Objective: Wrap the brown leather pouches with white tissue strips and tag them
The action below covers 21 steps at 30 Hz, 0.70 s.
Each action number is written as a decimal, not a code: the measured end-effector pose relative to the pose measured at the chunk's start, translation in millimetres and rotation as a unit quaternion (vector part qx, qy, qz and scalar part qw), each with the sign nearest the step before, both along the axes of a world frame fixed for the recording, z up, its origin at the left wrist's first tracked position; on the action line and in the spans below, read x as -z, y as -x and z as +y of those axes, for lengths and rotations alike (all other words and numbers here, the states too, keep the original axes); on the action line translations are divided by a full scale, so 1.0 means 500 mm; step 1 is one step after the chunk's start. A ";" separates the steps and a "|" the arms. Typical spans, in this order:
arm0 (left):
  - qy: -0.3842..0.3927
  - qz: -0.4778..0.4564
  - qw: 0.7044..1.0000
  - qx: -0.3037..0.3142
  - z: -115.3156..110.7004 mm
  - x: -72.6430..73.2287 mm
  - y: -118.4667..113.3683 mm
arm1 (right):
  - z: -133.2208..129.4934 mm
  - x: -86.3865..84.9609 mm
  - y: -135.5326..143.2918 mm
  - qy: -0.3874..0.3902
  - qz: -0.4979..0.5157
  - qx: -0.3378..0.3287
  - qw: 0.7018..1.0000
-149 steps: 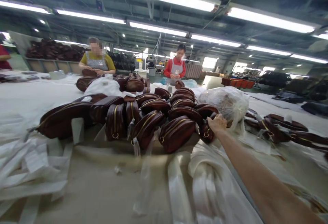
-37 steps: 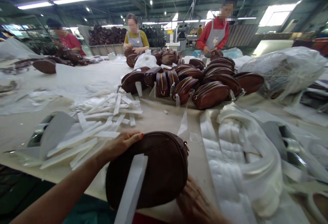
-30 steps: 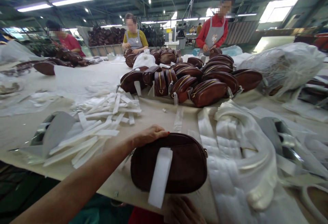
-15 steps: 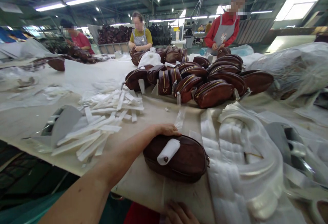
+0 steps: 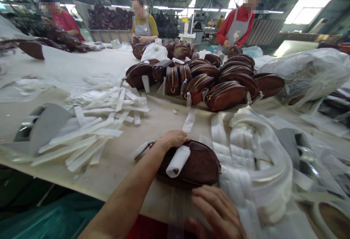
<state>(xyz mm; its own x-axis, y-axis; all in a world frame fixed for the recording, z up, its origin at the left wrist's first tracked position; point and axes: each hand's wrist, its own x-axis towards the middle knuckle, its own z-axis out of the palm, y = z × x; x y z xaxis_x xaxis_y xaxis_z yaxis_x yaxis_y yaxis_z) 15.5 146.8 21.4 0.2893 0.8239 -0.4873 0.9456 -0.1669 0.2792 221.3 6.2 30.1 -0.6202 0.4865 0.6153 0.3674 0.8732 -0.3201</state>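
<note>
Left hand (image 5: 174,139) gripping brown oval bag (image 5: 202,164); right hand (image 5: 217,211) hovering half-open, seemingly empty; white foam strip (image 5: 179,160) risking unrolling if untaped.

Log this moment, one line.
left hand: on brown oval leather bag; right hand: near bag, contact unclear; short white strip: on bag

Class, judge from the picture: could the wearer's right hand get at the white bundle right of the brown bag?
Probably yes: the right hand looks unladen and close by, and nothing visible stands between it and the white bundle.
</note>
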 end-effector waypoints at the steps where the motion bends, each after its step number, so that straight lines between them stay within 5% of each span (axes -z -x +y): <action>1: 0.001 -0.002 1.000 -0.006 -0.001 -0.001 0.000 | 0.018 -0.015 0.005 0.015 -0.006 0.032 0.999; 8: 0.003 -0.025 0.999 -0.032 -0.004 0.006 0.003 | 0.090 -0.005 0.090 0.059 -0.064 0.048 0.995; 21: 0.003 -0.056 0.995 -0.078 -0.017 -0.008 0.008 | 0.098 0.030 0.068 0.001 -0.087 0.008 0.996</action>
<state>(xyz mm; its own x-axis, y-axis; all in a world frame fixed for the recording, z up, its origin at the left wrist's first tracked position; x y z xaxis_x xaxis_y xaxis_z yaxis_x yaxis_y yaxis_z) 11.5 138.5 25.4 0.2113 0.8601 -0.4644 0.9225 -0.0185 0.3855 187.2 55.2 15.1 -0.7092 0.4982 0.4988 0.4310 0.8663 -0.2526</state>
